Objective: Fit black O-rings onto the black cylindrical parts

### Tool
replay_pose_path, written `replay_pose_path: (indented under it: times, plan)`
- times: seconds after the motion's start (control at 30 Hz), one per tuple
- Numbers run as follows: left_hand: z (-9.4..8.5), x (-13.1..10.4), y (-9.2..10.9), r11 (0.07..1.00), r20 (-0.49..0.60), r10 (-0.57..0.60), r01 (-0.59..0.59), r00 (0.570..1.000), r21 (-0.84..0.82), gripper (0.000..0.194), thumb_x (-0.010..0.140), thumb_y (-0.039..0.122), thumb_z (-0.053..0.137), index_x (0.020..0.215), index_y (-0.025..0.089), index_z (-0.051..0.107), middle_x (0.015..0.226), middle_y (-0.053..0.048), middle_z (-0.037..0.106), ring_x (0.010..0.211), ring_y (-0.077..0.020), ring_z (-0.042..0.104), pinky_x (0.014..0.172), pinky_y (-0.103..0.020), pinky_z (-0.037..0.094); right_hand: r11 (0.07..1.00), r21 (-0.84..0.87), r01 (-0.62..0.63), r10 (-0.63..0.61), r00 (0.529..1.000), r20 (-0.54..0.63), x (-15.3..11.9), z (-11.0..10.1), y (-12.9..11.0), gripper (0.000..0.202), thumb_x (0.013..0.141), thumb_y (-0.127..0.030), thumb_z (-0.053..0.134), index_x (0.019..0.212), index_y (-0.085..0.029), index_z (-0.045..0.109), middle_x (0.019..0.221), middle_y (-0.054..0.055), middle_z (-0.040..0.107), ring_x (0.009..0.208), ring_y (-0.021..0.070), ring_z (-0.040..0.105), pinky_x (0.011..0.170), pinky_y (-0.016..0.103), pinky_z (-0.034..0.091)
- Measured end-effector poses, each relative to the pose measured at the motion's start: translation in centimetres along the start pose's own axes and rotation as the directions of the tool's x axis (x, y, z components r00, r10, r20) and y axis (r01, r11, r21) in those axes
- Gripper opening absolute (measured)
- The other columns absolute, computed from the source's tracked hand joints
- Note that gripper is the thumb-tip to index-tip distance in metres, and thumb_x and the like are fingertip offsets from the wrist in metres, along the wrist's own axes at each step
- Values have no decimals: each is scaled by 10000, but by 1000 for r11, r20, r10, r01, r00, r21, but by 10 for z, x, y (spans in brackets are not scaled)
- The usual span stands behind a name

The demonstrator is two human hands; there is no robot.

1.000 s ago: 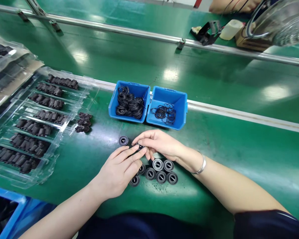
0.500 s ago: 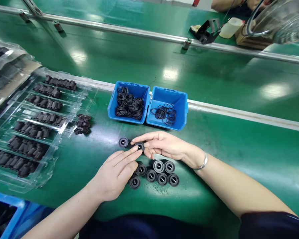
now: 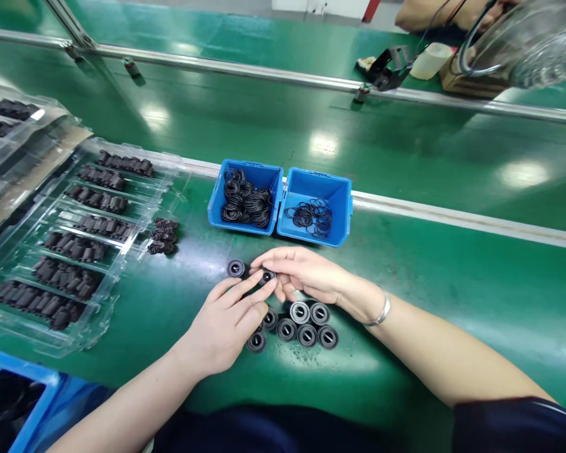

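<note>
A round black part with a slotted centre is upright between my hands. My right hand is closed around its side, thumb and fingers curled. With the index and middle fingertips on its rim, my left hand steadies the same part from the near side. A matching round part stands alone just to the left. Several more black round parts stand grouped nearer to me, some partly hidden by my left hand.
Behind my hands, one blue bin holds bundled black rings and another blue bin loose ones. Clear trays of small dark parts lie left, beside a dark cluster. A blue crate is at lower left. Across the rail another person's arm shows.
My left index and middle fingers have spread apart on the rim of the round part. The view has shifted slightly; the grouped parts have stayed in place.
</note>
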State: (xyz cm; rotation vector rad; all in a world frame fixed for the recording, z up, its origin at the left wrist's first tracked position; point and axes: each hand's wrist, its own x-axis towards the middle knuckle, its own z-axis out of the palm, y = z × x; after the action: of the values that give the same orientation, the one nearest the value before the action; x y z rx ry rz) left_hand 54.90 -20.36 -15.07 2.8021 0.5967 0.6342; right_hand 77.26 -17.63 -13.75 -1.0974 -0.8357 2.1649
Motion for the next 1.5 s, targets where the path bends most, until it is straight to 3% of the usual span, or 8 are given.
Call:
replay_pose_path:
  times: [0.2, 0.4, 0.57, 0.77, 0.97, 1.1, 1.3, 1.5]
  plan:
    - [1, 2, -1, 1000, 7, 10, -10, 1000, 10, 258, 956, 75, 398, 1051, 146, 628, 1429, -83, 566, 1402, -277, 423, 1033, -422, 365, 999, -24, 25, -24, 999, 43, 2, -3, 3, 194, 939, -248, 630, 1100, -139, 621, 668, 18, 653, 479, 104, 632, 365, 117, 461]
    - [-3, 1, -5, 994, -21, 103, -104, 994, -25, 231, 954, 63, 395, 1030, 98, 611, 1425, -173, 550, 1400, -301, 429, 1019, -433, 392, 999, -3, 40, -40, 999, 17, 1, -4, 1, 198, 949, -246, 623, 1108, -136, 584, 852, 70, 697, 512, 116, 655, 420, 182, 541]
    - [-4, 1, -3, 1000, -18, 19, -19, 1000, -12, 247, 953, 80, 394, 988, 161, 624, 1410, -83, 585, 1343, -244, 483, 1040, -408, 353, 998, 55, 5, -8, 999, 54, 1, -7, -4, 172, 989, -255, 543, 1074, -118, 603, 1054, 142, 703, 524, 123, 672, 370, 169, 492]
    - [-2, 1, -1, 999, -9, 1, -1, 1000, -39, 256, 958, 88, 384, 1002, 170, 622, 1411, -86, 584, 1433, -272, 380, 1141, -473, 236, 1000, 7, 1, -2, 999, 40, 2, -8, -1, 243, 979, -328, 600, 1118, -128, 597, 663, 35, 675, 478, 118, 642, 370, 135, 468]
    - [-3, 1, -3, 999, 41, 25, -24, 999, -24, 262, 950, 64, 374, 1019, 146, 614, 1437, -116, 554, 1429, -274, 388, 1018, -418, 341, 999, -20, 47, -46, 998, 35, 2, -4, 2, 258, 924, -309, 677, 1088, -135, 581, 854, 66, 717, 489, 98, 646, 356, 128, 441]
    - [-3, 1, -5, 999, 83, 34, -31, 996, -31, 253, 951, 61, 366, 1005, 143, 599, 1462, -121, 527, 1437, -294, 375, 983, -424, 369, 990, -74, 116, -116, 993, 1, 3, -2, 7, 233, 929, -299, 667, 1065, -127, 589, 751, 31, 693, 445, 81, 607, 329, 115, 410]
    - [-2, -7, -7, 992, -39, 91, -95, 995, -86, 256, 931, 49, 352, 1037, 130, 571, 1414, -199, 552, 1409, -299, 425, 1006, -449, 421, 995, -14, 94, -94, 995, -19, 1, -1, 5, 224, 954, -318, 619, 1071, -130, 587, 1058, 124, 699, 514, 100, 661, 370, 161, 491]
    - [-5, -10, -7, 992, -60, 86, -91, 994, -88, 260, 909, 49, 348, 1046, 114, 559, 1381, -245, 564, 1373, -296, 475, 1059, -471, 436, 995, -17, 98, -98, 995, 10, -3, -1, 1, 258, 912, -264, 682, 1097, -119, 575, 791, 40, 701, 503, 88, 636, 393, 138, 477]
